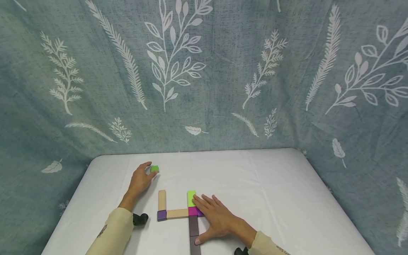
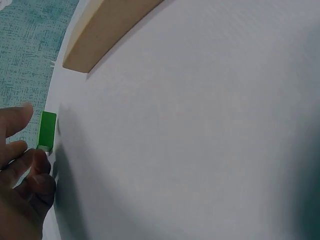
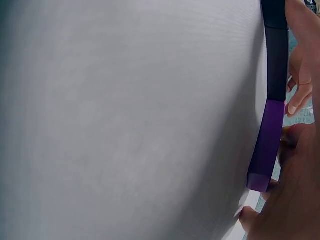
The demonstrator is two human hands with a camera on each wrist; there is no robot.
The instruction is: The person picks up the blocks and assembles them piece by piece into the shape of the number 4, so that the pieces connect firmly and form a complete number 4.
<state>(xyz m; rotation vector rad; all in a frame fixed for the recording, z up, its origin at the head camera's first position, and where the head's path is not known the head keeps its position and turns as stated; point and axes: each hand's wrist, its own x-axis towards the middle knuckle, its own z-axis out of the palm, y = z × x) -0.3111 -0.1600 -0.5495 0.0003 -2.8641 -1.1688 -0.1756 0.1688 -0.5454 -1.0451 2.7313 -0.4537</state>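
Note:
A small green block lies towards the back left of the table. My left hand reaches around it, thumb along its near side and forefinger by its far left corner. The left wrist view shows the green block just past the fingertips, with a gap beside the upper digit. My right hand rests spread over an arrangement of flat blocks. Its fingertips reach the lime block, its thumb a dark block. The palm partly covers a purple block. A magenta block shows beside it.
Left of the magenta block runs a wooden block, ending at a dark purple block. Another wooden block extends from that towards the back. A white cloth covers the table; a leaf-patterned curtain hangs behind.

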